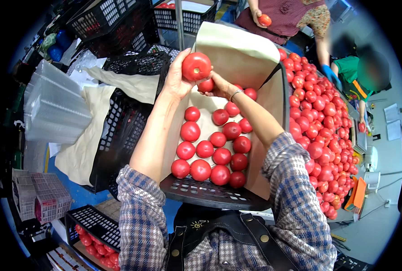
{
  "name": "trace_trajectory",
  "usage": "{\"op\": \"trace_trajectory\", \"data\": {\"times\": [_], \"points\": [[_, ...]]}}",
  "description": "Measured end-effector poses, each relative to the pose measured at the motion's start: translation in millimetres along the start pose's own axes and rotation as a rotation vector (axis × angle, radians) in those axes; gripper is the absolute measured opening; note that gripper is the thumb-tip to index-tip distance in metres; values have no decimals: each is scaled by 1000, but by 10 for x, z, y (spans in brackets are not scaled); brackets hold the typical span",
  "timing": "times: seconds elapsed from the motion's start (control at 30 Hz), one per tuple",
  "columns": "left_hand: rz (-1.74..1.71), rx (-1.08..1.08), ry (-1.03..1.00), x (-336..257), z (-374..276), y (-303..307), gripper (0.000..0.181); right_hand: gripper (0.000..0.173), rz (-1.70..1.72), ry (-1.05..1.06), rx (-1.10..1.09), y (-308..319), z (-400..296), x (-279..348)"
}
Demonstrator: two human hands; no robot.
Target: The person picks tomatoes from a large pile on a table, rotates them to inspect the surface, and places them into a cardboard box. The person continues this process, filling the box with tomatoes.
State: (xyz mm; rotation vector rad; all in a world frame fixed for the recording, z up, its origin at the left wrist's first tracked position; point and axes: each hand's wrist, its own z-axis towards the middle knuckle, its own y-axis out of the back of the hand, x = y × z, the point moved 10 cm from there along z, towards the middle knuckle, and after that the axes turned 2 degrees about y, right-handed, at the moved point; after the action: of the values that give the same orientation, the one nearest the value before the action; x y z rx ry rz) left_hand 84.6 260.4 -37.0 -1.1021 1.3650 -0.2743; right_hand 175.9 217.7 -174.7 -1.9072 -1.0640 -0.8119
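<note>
My left hand (179, 79) holds a large red tomato (196, 66), its stem scar facing the camera. Close beside it, my right hand (219, 85) grips a smaller tomato (206, 86), partly hidden behind the fingers. Both hands are above the far half of a black plastic crate (217, 194) lined with beige paper (268, 135). Many tomatoes lie in the crate, mostly in its near half, such as one at the near edge (200, 170). A paper flap (236, 44) stands up at the crate's far end.
A large heap of tomatoes (319, 135) lies to the right. Across it are two co-workers, one holding a tomato (264, 20). Black crates (119, 125) with loose paper (82, 135) and stacked clear plastic trays (55, 105) stand left. Another tomato-filled crate (96, 227) is at lower left.
</note>
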Motion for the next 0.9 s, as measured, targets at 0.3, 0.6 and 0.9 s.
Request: {"op": "trace_trajectory", "data": {"times": [0.3, 0.6, 0.9], "points": [[124, 68, 79, 150, 0, -211, 44, 76, 637, 96, 536, -230, -1780, 815], [819, -57, 96, 703, 135, -122, 50, 71, 895, 341, 360, 165, -2771, 614], [1838, -194, -366, 1115, 440, 586, 66, 54, 385, 237, -12, 352, -2495, 424]]}}
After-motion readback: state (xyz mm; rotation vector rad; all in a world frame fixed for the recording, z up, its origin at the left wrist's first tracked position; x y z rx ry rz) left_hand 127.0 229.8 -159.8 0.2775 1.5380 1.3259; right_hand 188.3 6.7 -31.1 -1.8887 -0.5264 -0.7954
